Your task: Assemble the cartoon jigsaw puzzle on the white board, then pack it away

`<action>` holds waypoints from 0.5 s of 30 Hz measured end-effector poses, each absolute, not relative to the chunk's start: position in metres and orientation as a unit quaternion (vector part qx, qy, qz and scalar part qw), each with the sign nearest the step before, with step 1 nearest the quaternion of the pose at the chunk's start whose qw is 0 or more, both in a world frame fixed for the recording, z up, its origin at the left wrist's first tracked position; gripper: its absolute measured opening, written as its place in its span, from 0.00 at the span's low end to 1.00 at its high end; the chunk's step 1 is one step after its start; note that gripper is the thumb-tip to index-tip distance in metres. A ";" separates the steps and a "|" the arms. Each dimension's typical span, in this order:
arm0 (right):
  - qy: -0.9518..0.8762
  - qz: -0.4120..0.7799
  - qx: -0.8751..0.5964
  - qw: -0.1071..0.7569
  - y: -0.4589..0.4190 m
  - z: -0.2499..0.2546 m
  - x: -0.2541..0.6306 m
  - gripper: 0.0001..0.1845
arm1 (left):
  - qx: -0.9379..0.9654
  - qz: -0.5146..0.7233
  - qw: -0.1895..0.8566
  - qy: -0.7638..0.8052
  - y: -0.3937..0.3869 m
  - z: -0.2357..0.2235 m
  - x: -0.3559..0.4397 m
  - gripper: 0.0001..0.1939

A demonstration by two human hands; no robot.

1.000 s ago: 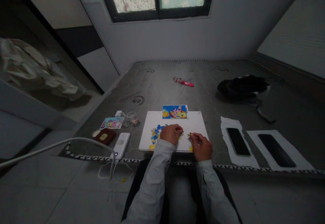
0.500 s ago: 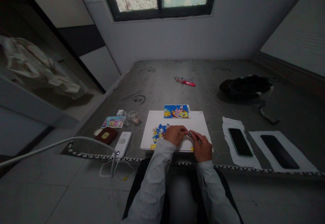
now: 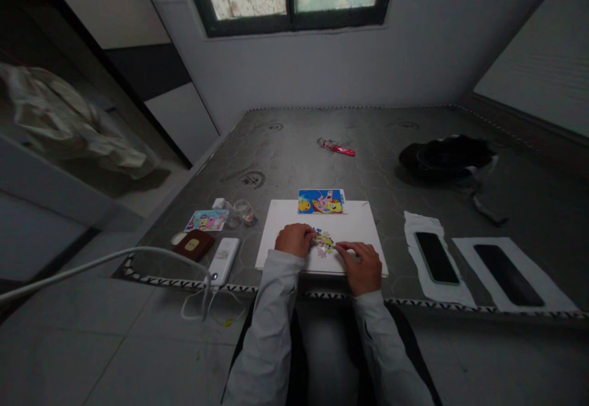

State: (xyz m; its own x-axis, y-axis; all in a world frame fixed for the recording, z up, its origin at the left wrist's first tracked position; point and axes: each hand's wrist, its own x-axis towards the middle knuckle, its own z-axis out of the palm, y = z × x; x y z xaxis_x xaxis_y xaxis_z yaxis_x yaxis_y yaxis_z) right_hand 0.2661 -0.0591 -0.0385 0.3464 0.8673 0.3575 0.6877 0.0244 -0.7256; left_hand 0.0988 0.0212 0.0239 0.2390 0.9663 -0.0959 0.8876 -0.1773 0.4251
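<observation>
Two hands in view, both bare, the sleeves pale grey; left hand (image 3: 294,240) rests curled, knuckles up, on the white board (image 3: 356,225), at the left side of the puzzle pieces (image 3: 323,241); its fingertips are hidden under the palm, so I cannot tell whether it holds anything; right hand (image 3: 361,267) lies loosely open, fingers stretched left, their tips touching or just beside the pieces, nothing visibly held; one small heap of pieces sits between the hands, too small and jumbled to count; one picture card (image 3: 321,202) lies on the board's far edge, ahead of the hands; left of the left hand lie one smaller picture card (image 3: 207,220), one brown wallet (image 3: 193,245), one white power bank (image 3: 224,260) with one cable (image 3: 115,263), and one clear plastic bag (image 3: 243,213), its contents hard to make out; right of the right hand are two phones (image 3: 436,257) (image 3: 508,283), each on one white sheet (image 3: 418,225) (image 3: 464,248); far ahead, one red tube (image 3: 335,147) and one black cap (image 3: 446,154) sit on the mattress (image 3: 285,160).
</observation>
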 end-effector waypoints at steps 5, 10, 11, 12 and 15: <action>-0.605 0.114 -0.694 0.374 -0.056 -0.054 0.265 0.19 | 0.758 0.076 0.190 0.620 0.019 0.022 0.102 0.12; -0.556 0.079 -0.729 0.393 -0.056 -0.053 0.269 0.22 | 0.727 0.106 0.181 0.654 0.019 0.033 0.092 0.12; -0.546 0.072 -0.733 0.398 -0.056 -0.052 0.270 0.22 | 0.723 0.115 0.176 0.658 0.018 0.037 0.086 0.13; -0.538 0.066 -0.737 0.404 -0.057 -0.050 0.271 0.22 | 0.717 0.125 0.171 0.665 0.018 0.040 0.079 0.13; -0.529 0.056 -0.738 0.415 -0.058 -0.049 0.275 0.22 | 0.680 0.145 0.142 0.704 0.016 0.048 0.055 0.14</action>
